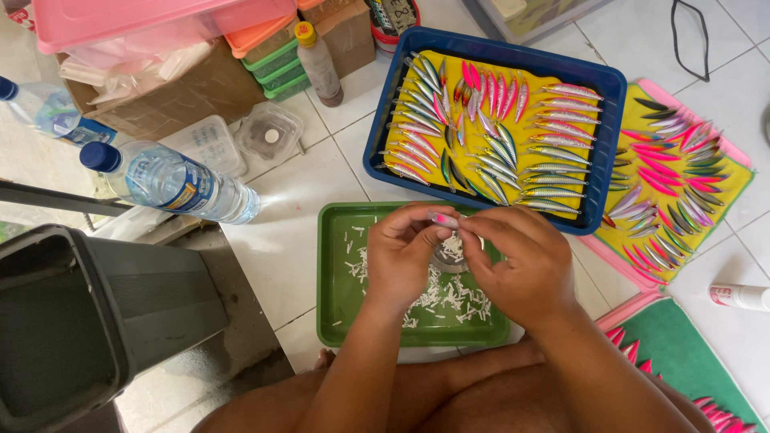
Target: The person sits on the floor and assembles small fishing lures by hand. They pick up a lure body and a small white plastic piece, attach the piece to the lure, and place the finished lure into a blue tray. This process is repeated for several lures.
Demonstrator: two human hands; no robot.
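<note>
The person is sitting on the white tiled floor [297, 240], bare knees drawn in, and both hands are meeting over a green tray [333, 321]. The left hand [401, 252] is pinching a small pink lure [443, 217] between thumb and forefinger, fingers pressed tight around its end. The right hand [521, 261] is closing in from the other side, its fingers [481, 228] curled together and touching the same lure, so the little piece is being held just above the tray, between the two hands. Scattered across the tray's bottom are short white slivers [449, 301], and a small round roll [449, 258] is lying partly hidden under the hands.

Just beyond the green tray, a blue tray [609, 88] is sitting with a yellow pad inside, and rows of painted fishing lures [553, 152] are lying on it. To its right, more lures are lying on a pink-edged yellow mat [738, 172]. A clear water bottle [176, 183] with a blue cap is lying on its side to the left, near a dark bin [88, 321].
</note>
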